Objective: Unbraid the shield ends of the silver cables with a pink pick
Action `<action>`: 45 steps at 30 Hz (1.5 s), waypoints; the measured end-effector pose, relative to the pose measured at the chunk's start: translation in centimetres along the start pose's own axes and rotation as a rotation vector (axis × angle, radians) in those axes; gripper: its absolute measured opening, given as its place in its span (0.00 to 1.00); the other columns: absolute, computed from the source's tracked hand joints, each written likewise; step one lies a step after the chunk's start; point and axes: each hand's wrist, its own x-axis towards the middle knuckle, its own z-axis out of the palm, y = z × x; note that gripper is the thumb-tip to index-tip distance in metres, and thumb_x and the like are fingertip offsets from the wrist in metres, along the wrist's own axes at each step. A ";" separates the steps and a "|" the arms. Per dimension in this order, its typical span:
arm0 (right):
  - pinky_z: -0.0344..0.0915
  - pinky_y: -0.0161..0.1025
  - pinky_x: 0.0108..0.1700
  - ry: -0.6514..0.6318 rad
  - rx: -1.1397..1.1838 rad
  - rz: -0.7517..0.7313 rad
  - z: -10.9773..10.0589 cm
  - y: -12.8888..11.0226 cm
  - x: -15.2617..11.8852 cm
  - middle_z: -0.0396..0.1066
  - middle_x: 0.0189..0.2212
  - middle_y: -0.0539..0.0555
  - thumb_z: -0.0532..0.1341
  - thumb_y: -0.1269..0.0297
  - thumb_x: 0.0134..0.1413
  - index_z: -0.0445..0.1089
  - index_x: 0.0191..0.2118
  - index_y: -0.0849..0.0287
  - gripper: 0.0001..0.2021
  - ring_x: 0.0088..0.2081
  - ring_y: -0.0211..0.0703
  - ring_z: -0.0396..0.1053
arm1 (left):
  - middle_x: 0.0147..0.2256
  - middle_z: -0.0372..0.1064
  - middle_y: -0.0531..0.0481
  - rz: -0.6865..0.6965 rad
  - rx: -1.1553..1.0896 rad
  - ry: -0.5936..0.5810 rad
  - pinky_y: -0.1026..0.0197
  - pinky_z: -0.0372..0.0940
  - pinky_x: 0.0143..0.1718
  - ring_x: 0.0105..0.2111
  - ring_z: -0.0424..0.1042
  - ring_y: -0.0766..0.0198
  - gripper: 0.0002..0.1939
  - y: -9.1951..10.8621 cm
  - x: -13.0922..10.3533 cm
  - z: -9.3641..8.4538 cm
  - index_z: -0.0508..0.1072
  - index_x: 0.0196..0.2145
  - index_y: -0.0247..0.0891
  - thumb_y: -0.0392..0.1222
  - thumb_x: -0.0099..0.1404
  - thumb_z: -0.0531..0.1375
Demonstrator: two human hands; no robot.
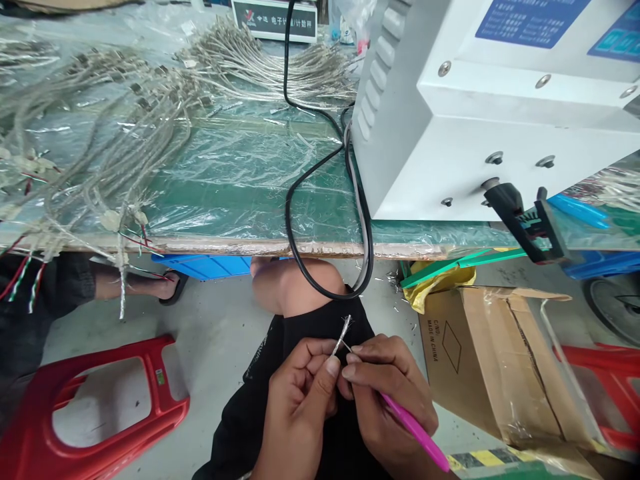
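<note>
Over my lap, my left hand (311, 380) is closed, pinching a thin cable (342, 335) between thumb and fingers. Its silvery braided end points up and away from me, with loose strands frayed at the tip. My right hand (387, 380) is closed round a tool with a magenta handle (416, 430). A thin metal point (346, 345) reaches from the right fingertips to the braid, close beside the left thumb. Whether the point goes into the braid or only touches it, I cannot tell. The rest of the cable is hidden by my hands.
A white machine (480, 127) stands on the green bench (240, 187), its black cord (289, 220) looping over the edge. Bundles of cables (150, 113) lie left. Below are a red stool (173, 393), a cardboard box (480, 360) and another person's leg (125, 283).
</note>
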 end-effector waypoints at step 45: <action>0.62 0.35 0.23 -0.069 0.014 -0.071 -0.6 1.1 -0.3 0.70 0.32 0.51 0.62 0.85 0.51 0.74 0.31 0.57 0.13 0.25 0.33 0.65 | 0.11 0.57 0.61 0.018 0.079 0.064 0.68 0.53 0.16 0.12 0.50 0.74 0.15 -0.9 0.0 -0.5 0.78 0.39 0.32 0.49 0.64 0.66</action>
